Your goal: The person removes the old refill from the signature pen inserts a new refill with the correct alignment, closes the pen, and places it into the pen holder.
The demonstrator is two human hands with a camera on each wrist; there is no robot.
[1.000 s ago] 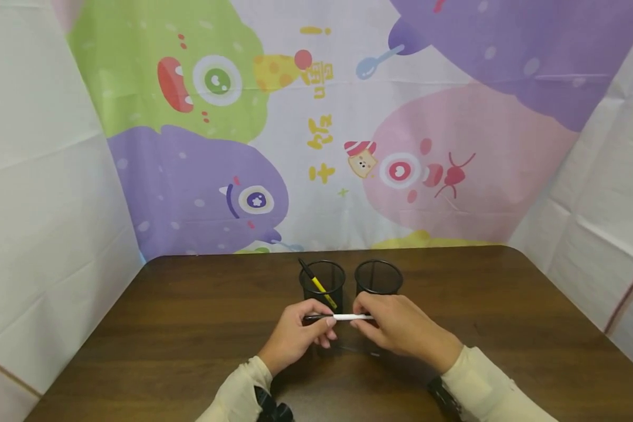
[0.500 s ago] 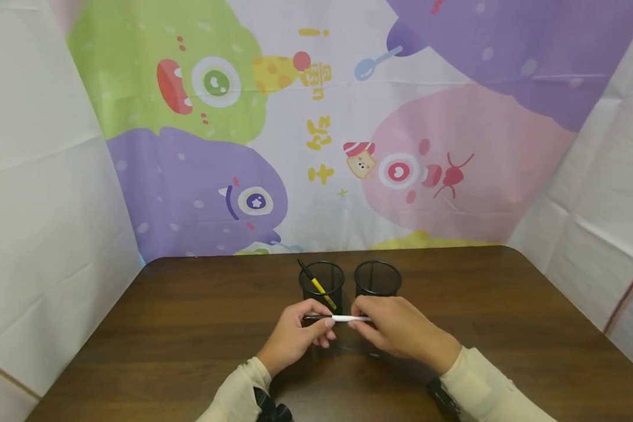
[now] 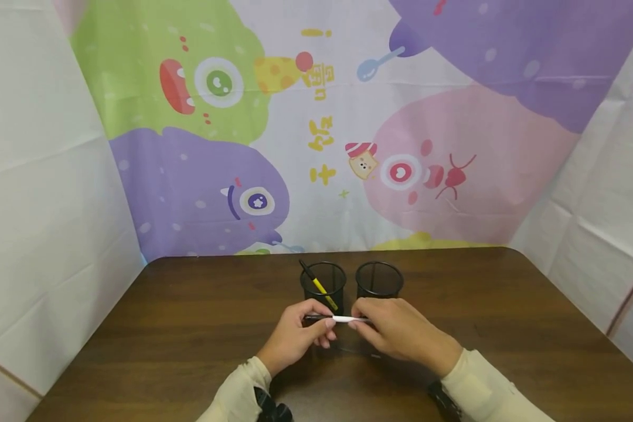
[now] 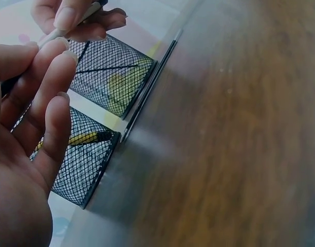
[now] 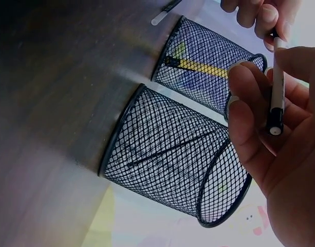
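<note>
My left hand (image 3: pixel 292 337) pinches the black end of a slim white-barrelled pen (image 3: pixel 343 319) between thumb and fingers. The white part near the other end is pinched by my right hand (image 3: pixel 408 337). The pen lies level between both hands, in front of and above the table. In the right wrist view, the pen's black end with a pale round tip (image 5: pixel 275 126) sticks out past my right thumb. Behind the hands stand two black mesh pen cups, a left cup (image 3: pixel 307 300) and a right cup (image 3: pixel 380 295). A yellow and black marker (image 3: pixel 318 285) leans in the left one.
A thin black stick with a clear tip, like a pen refill (image 4: pixel 152 85), lies on the brown wooden table (image 3: pixel 163 328) on my side of the cups. A cartoon-print cloth (image 3: pixel 316 217) hangs behind the table. White cloth walls (image 3: pixel 47 205) stand at both sides.
Both hands keep their hold on the pen. The right hand has come slightly down and closer to the left hand, with a little less white barrel showing.
</note>
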